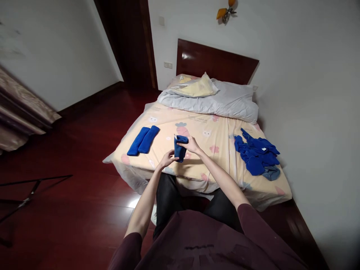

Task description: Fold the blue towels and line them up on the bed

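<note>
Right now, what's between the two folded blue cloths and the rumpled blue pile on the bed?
Head view: a folded dark-blue cloth, held by the left hand and right hand, over the patterned sheet.

No text could be read; the small white rectangular tag [264, 149] on the crumpled pile of bright-blue cloth [254, 165] was too tiny to decipher; faint lettering [197, 119] on the pale peach printed bedsheet [225, 131] and the dark marking [199, 247] across the maroon fabric shirt [182, 228] were illegible.
</note>
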Action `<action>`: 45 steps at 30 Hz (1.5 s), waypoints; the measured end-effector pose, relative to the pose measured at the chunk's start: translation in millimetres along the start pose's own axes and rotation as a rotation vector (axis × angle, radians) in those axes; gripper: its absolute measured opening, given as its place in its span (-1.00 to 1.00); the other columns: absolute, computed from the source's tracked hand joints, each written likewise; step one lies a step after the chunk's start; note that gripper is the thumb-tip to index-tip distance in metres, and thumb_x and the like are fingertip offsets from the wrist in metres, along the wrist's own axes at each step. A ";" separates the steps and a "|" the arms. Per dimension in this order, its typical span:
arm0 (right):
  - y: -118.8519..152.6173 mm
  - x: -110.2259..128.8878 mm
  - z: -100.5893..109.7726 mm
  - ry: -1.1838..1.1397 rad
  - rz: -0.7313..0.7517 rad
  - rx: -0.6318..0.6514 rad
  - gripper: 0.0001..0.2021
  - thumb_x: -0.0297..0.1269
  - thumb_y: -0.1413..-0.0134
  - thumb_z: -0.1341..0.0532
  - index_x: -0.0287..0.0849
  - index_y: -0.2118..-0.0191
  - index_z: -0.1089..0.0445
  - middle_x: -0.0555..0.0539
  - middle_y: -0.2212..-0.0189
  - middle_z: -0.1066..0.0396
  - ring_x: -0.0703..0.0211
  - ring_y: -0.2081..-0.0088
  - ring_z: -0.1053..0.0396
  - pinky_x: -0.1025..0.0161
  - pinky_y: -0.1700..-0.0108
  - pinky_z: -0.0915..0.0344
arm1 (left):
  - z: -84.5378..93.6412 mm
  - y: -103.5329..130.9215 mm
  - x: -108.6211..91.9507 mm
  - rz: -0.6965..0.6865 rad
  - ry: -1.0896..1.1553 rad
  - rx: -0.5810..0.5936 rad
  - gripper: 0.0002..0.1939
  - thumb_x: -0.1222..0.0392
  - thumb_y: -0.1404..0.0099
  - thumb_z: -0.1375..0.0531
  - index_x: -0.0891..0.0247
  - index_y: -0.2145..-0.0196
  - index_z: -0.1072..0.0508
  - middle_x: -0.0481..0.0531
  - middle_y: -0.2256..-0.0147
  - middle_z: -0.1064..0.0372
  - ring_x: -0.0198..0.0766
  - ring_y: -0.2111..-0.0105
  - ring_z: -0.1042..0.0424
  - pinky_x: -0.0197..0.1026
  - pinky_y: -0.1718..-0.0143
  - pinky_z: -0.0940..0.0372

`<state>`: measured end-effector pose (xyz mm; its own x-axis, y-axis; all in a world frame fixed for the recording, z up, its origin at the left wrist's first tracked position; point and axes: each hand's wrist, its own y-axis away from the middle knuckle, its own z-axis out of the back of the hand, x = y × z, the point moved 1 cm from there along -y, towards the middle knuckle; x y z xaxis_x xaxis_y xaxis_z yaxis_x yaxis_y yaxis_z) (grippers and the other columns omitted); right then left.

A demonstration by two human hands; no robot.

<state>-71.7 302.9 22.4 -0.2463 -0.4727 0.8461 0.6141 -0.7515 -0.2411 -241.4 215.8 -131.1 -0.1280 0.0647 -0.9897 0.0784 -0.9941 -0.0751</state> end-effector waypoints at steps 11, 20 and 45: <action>-85.0 9.4 -96.6 -0.158 0.033 0.117 -0.66 -0.11 0.20 -0.51 -0.22 0.32 -0.57 0.02 0.41 -0.55 0.13 0.32 -0.48 0.25 0.21 -0.43 | 86.1 0.2 77.8 0.039 -0.263 -0.315 -0.46 0.11 -0.10 -0.31 0.35 -0.04 -0.46 0.21 0.16 -0.57 0.02 0.20 -0.56 0.06 0.10 -0.47; -105.0 3.0 -129.8 -0.195 0.047 -0.043 -0.74 -0.30 0.13 -0.39 -0.18 0.21 -0.54 -0.04 0.27 -0.58 0.10 0.21 -0.51 0.23 0.09 -0.44 | 114.7 -12.2 96.4 0.059 -0.376 -0.494 -0.54 0.21 -0.18 -0.25 0.28 -0.05 -0.46 0.25 0.03 -0.54 0.10 -0.01 -0.50 0.11 -0.08 -0.38; -112.3 -7.5 -142.2 -0.090 -0.011 -0.024 -0.79 -0.28 0.06 -0.36 -0.14 0.23 -0.48 -0.02 0.27 -0.54 0.11 0.23 -0.43 0.19 0.06 -0.44 | 122.2 -15.8 112.5 0.128 -0.348 -0.448 -0.44 0.23 -0.14 -0.29 0.31 -0.13 -0.44 0.28 -0.04 -0.52 0.16 -0.08 -0.47 0.16 -0.16 -0.33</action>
<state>-245.5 325.4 -24.5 -0.1838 -0.4221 0.8877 0.5937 -0.7675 -0.2420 -377.8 228.1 -226.3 -0.4015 -0.1615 -0.9015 0.5155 -0.8535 -0.0767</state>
